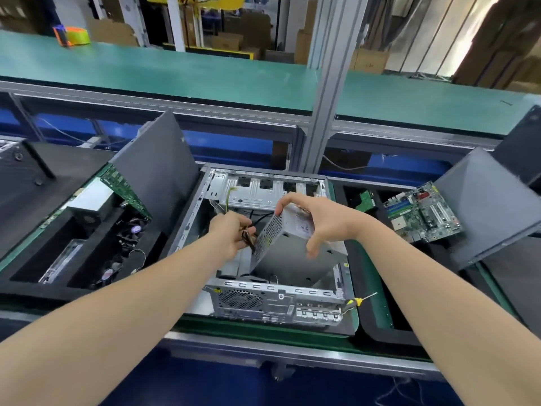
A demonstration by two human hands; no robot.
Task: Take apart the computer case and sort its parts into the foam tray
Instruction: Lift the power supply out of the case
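Note:
An open silver computer case (275, 300) lies on the green mat in front of me. Above its hollow my right hand (319, 221) grips a grey power supply box (278, 238), tilted with its perforated side toward me. My left hand (231, 232) holds the bundle of dark cables (248, 235) coming off that box. A black foam tray (58, 253) at the left holds a grey box, a green board and fans. Another foam tray (380, 326) at the right carries a green motherboard (424, 212).
A yellow-handled screwdriver (358, 301) lies by the case's near right corner. Grey side panels lean in both trays, left (158, 165) and right (491, 206). An aluminium post (328, 83) rises behind the case, with a green-topped bench (175, 71) beyond.

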